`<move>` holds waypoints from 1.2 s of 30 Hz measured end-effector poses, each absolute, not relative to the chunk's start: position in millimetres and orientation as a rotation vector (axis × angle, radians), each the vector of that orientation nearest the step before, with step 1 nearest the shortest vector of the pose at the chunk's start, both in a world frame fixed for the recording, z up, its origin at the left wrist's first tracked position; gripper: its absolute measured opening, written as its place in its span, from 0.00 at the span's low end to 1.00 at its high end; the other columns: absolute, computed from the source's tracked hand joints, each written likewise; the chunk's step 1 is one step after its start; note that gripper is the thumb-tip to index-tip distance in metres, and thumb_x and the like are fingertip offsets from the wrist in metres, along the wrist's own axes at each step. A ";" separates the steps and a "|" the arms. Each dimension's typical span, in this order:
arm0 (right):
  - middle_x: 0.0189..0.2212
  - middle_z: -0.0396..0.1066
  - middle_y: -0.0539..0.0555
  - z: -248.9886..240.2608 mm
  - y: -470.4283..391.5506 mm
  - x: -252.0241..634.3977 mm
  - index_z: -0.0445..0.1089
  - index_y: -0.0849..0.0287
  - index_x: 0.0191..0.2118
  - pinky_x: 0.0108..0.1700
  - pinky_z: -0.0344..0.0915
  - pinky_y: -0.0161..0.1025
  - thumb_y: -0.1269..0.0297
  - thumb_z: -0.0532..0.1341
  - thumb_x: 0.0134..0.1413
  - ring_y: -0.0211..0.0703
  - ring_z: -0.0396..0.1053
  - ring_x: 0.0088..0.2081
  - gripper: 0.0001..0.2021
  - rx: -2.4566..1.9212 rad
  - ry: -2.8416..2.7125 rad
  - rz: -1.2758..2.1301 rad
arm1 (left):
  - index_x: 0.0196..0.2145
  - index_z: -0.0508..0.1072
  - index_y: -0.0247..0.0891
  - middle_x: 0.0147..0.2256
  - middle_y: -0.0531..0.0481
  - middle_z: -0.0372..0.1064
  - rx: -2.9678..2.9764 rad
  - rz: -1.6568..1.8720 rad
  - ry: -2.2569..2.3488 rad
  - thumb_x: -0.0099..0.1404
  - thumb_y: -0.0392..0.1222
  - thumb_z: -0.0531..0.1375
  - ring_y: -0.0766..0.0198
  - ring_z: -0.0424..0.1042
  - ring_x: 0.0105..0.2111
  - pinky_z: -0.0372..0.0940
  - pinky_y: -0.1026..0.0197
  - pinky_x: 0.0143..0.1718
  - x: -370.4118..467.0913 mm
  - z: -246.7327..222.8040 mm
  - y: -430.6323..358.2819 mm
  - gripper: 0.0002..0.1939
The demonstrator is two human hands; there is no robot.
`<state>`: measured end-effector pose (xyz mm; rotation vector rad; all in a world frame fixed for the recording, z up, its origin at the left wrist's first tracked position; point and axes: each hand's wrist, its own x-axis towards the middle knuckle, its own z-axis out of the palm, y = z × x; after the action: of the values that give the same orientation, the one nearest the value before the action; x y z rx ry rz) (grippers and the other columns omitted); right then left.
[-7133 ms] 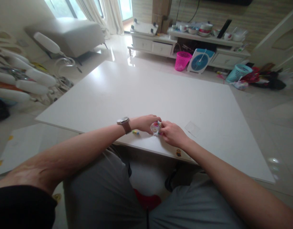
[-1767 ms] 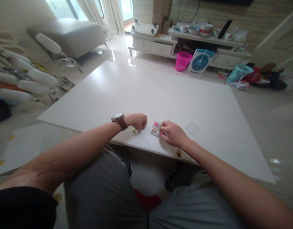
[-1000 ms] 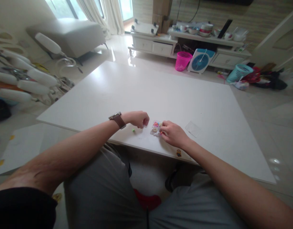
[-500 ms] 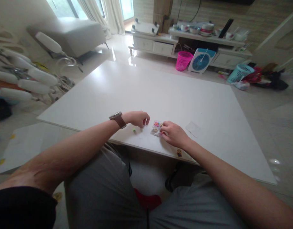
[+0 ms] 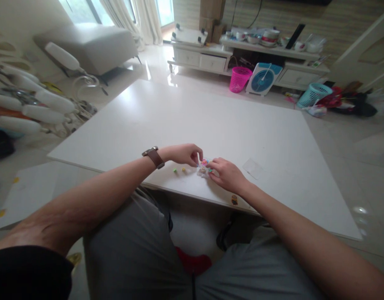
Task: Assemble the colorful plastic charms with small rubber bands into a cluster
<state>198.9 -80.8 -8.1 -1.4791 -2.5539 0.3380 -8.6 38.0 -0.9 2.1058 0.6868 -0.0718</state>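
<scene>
A small clear plastic box [image 5: 202, 174] with compartments of tiny coloured pieces [image 5: 205, 162] lies near the table's front edge. My right hand [image 5: 227, 174] grips its right side, fingers over the rim. At the box's left edge is my left hand [image 5: 189, 155], its fingers bent down and drawn together; whatever is between the fingertips is too small to make out. To the left of the box, a green piece [image 5: 175, 170] and a yellow piece [image 5: 183, 169] lie apart on the white table [image 5: 192, 116].
A clear flat square, perhaps a lid [image 5: 253, 168], lies to the right of my right hand. Closer to the front edge is a small yellow and dark cartoon figure [image 5: 234, 200]. Beyond the table stand a pink basket [image 5: 239, 80] and a blue fan [image 5: 263, 79].
My left hand has moved right, to the box's left edge. The yellow piece now shows on the table beside the green one. My right hand stays at the box.
</scene>
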 end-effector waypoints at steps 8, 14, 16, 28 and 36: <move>0.41 0.73 0.57 -13.7 -78.9 200.7 0.71 0.59 0.46 0.47 0.60 0.38 0.68 0.59 0.62 0.44 0.66 0.45 0.08 -1.359 -2.525 0.390 | 0.42 0.70 0.34 0.33 0.47 0.78 1.764 0.028 0.544 0.54 0.37 0.67 0.64 0.76 0.35 0.67 0.63 0.38 6.9 -5.7 23.1 0.17; 0.39 0.73 0.55 -14.6 -78.6 201.1 0.71 0.59 0.40 0.45 0.59 0.37 0.67 0.59 0.61 0.43 0.67 0.42 0.04 -1.332 -2.508 0.383 | 0.42 0.69 0.33 0.32 0.47 0.78 1.664 0.051 0.535 0.52 0.35 0.69 0.65 0.76 0.33 0.68 0.61 0.40 10.6 -5.2 18.2 0.20; 0.38 0.73 0.55 -14.0 -78.7 200.7 0.71 0.59 0.40 0.44 0.59 0.37 0.68 0.60 0.60 0.43 0.67 0.41 0.04 -1.347 -2.508 0.381 | 0.42 0.69 0.33 0.32 0.47 0.78 1.649 0.050 0.544 0.52 0.35 0.69 0.66 0.76 0.33 0.68 0.61 0.40 10.6 -5.2 17.6 0.20; 0.38 0.72 0.55 -12.4 -76.7 202.8 0.71 0.59 0.39 0.43 0.59 0.36 0.66 0.60 0.61 0.43 0.66 0.42 0.04 -1.553 -2.574 0.330 | 0.42 0.74 0.33 0.32 0.48 0.75 2.192 0.105 0.731 0.58 0.38 0.62 0.67 0.72 0.29 0.64 0.66 0.31 -2.9 -1.0 38.8 0.13; 0.41 0.70 0.56 -16.6 -77.4 203.3 0.73 0.58 0.42 0.43 0.59 0.36 0.65 0.59 0.63 0.44 0.65 0.44 0.07 -1.525 -2.617 0.282 | 0.40 0.77 0.35 0.31 0.50 0.74 2.429 0.018 0.747 0.59 0.37 0.59 0.68 0.69 0.29 0.61 0.66 0.31 -7.2 -1.4 41.5 0.11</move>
<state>203.3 -77.4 -16.6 -1.5252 -2.6169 0.2822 -7.2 41.5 -1.4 2.4294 0.7465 0.0176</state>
